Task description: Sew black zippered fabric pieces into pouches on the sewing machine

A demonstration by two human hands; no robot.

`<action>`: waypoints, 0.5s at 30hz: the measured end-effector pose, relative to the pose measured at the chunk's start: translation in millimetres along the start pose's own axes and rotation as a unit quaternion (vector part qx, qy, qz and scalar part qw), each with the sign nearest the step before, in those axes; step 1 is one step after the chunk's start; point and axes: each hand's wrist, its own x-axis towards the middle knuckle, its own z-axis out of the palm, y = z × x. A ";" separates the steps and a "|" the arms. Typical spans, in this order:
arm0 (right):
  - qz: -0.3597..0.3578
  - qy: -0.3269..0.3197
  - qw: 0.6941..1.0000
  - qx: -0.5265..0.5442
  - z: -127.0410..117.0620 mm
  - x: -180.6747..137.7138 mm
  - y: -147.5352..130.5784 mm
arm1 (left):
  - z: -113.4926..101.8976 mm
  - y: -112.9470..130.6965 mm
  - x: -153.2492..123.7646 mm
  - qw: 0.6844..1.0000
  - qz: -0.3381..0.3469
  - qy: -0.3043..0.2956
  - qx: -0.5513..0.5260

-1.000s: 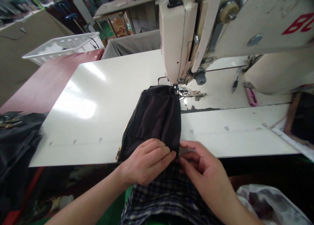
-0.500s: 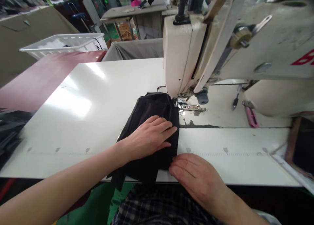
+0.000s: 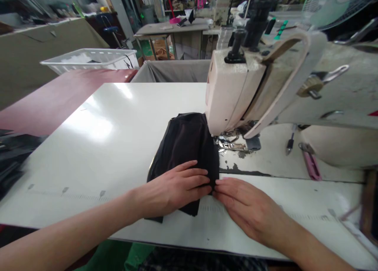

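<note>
A black fabric piece [image 3: 184, 143] with a zipper along its left edge lies on the white table [image 3: 118, 137]. Its far end sits by the presser foot [image 3: 229, 145] of a cream sewing machine [image 3: 236, 93]. My left hand [image 3: 174, 189] lies flat on the near end of the fabric, fingers stretched out and pressing down. My right hand [image 3: 246, 208] rests flat on the table just right of it. Its fingertips touch the fabric's right edge and nearly meet those of the left hand. Neither hand grips anything.
A pink-handled tool [image 3: 310, 167] and a dark-handled tool [image 3: 290, 145] lie on the machine bed at right. A white plastic basket [image 3: 88, 60] stands at the far left beyond a reddish board [image 3: 59, 101]. Dark fabric [image 3: 8, 156] is piled at the left edge.
The fabric has slid fully onto the table, away from my lap. Both hands moved forward with it and now lie flat. The view has tilted upward.
</note>
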 end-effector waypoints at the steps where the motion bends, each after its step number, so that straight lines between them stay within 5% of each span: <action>1: -0.001 0.000 1.000 -0.002 -0.3 0.9 4.0 | -0.9 -3.8 -0.3 1.000 0.007 0.001 -0.005; 15: 0.012 0.011 0.999 -0.027 3.7 19.3 48.3 | -2.8 -57.6 15.6 0.998 -0.020 -0.042 -0.050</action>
